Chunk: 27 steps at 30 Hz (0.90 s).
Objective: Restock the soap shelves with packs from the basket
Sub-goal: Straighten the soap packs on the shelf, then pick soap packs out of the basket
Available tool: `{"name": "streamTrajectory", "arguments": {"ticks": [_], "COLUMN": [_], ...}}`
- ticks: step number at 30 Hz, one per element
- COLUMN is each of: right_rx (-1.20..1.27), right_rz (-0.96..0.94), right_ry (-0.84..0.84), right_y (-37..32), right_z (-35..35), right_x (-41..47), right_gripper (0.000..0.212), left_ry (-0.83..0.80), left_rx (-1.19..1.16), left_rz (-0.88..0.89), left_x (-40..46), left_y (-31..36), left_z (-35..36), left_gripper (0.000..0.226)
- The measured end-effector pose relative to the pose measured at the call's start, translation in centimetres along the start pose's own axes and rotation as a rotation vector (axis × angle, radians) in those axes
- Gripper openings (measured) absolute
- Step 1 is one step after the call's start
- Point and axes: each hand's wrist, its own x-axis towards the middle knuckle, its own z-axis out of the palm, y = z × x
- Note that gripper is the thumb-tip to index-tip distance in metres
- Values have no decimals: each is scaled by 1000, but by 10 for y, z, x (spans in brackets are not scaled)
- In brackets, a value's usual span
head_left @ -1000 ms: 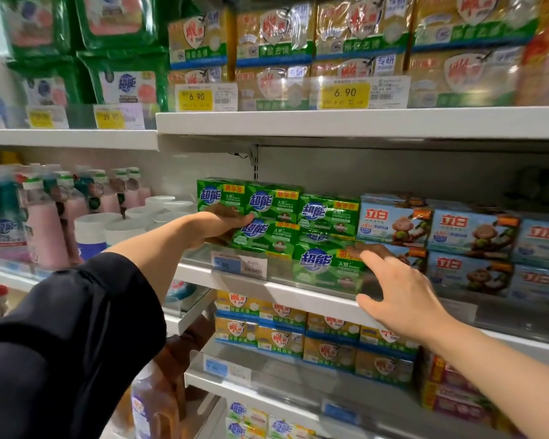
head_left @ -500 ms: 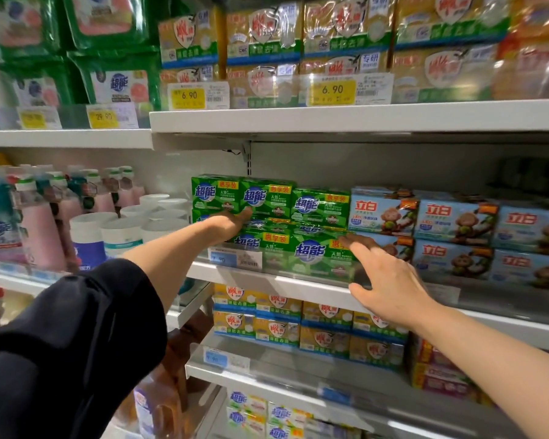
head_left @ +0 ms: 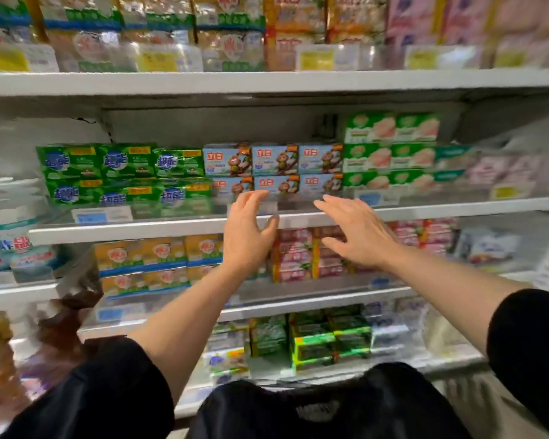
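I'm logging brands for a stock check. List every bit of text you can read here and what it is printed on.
"超能": green soap packs, left of the middle shelf.
"立白": blue monkey packs, beside them.
Yellow price tags on the top shelf: too blurred to read.
Blue shelf label under the green packs: too blurred.
Yellow packs and pink packs below, and the small print everywhere: unreadable.

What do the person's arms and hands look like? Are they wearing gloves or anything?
No gloves. The left hand and the right hand are both bare, and no rings or watch show. Each arm has a black sleeve pushed up past the elbow, so the forearms are uncovered. The other black sleeve looks the same, plain, with no pattern that shows.
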Motion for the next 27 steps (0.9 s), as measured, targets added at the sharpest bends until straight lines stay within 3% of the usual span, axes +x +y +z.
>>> {"name": "streamTrajectory", "arguments": {"ticks": [7, 10, 16, 23, 27], "right_rx": [-204, -259, -293, -299, -229], "right_rz": [299, 474, 813, 1053, 1189], "right_ry": [13, -23, -4, 28, -111], "right_y": [116, 149, 193, 217, 222], "right_z": [-81, -117, -156, -163, -158], "right_x": [-175, -257, -409, -515, -547], "right_gripper": [47, 51, 38, 32, 49], "left_ry": [-485, -611, -898, -1105, -1155], "left_rx": [-230, -364, -449, -419, -332], "left_rz": [166, 258, 403, 472, 474], "left_x": [-58, -94, -158, -208, -217], "left_y": [144, 209, 308, 366, 395], "left_z": [114, 157, 235, 304, 342], "left_gripper": [42, 59, 44, 49, 65]}}
